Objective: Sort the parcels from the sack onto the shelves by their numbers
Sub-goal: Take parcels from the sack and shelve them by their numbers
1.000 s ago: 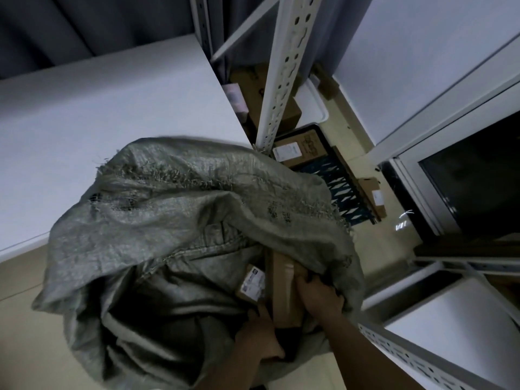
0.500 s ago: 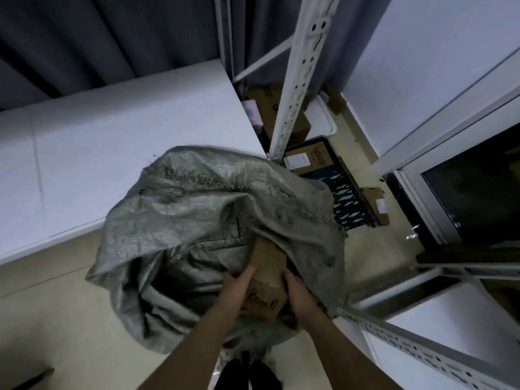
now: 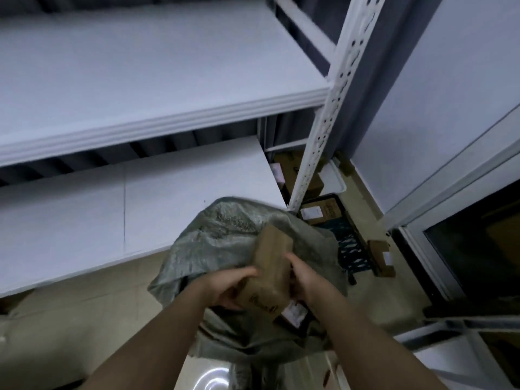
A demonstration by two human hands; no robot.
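A brown cardboard parcel [image 3: 271,271] is held above the open mouth of a grey-green woven sack [image 3: 225,243] that stands on the floor. My left hand [image 3: 228,285] grips its left side and my right hand [image 3: 306,280] its right side. Dark handwriting shows on the parcel's near face, too blurred to read. Another parcel with a white label [image 3: 292,315] lies in the sack just below. Two white shelves [image 3: 135,85] rise behind the sack, the lower shelf [image 3: 84,220] bare.
A white perforated shelf upright [image 3: 329,108] stands right of the sack. Behind it several cardboard boxes [image 3: 318,215] lie on the floor around a dark crate [image 3: 351,249]. A second shelf frame [image 3: 464,327] is at lower right, beside a white wall and dark window.
Both hands have lifted the parcel up out of the sack. My view has tilted upward, so an upper shelf now shows.
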